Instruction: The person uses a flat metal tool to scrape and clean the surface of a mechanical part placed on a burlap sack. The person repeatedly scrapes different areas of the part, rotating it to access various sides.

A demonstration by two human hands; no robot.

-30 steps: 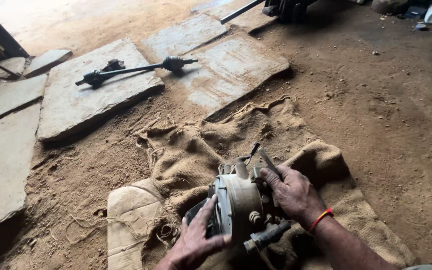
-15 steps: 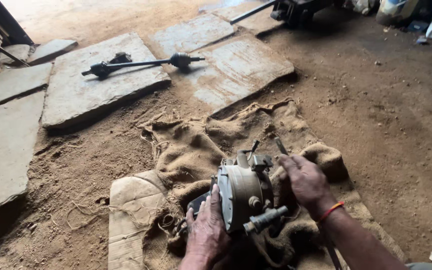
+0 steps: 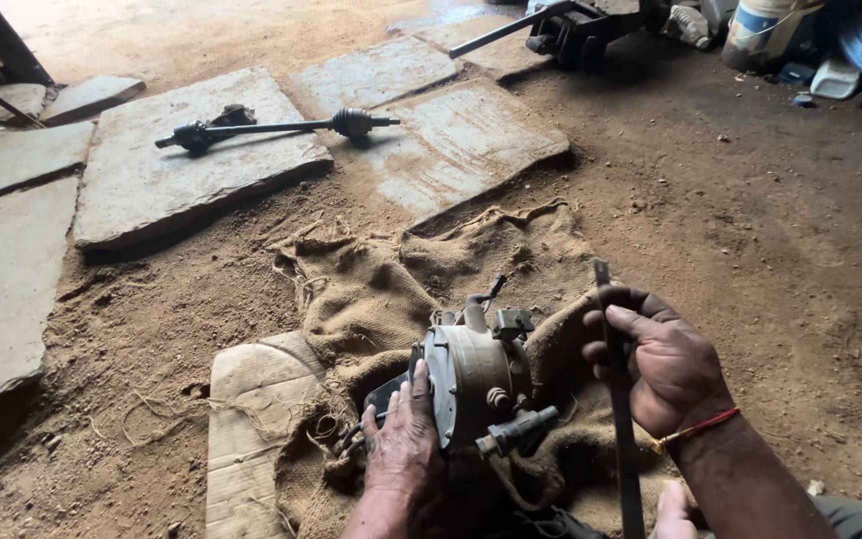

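A round grey metal mechanical part (image 3: 478,377) with small fittings stands on brown burlap sacking (image 3: 391,279) on the dirt floor. My left hand (image 3: 403,439) rests against its left rim and steadies it. My right hand (image 3: 662,361) is apart from the part, to its right, with the fingers closed around a long flat dark metal bar (image 3: 619,419). The bar runs from above my fingers down to the bottom edge of the view.
A piece of cardboard (image 3: 246,439) lies under the sacking's left side. A long axle shaft (image 3: 276,127) lies on flat stone slabs (image 3: 192,170) further back. Machinery and containers (image 3: 770,30) stand at the top right.
My right hand left the round part and moved right, now holding the flat bar upright. The view came closer and shifted slightly.
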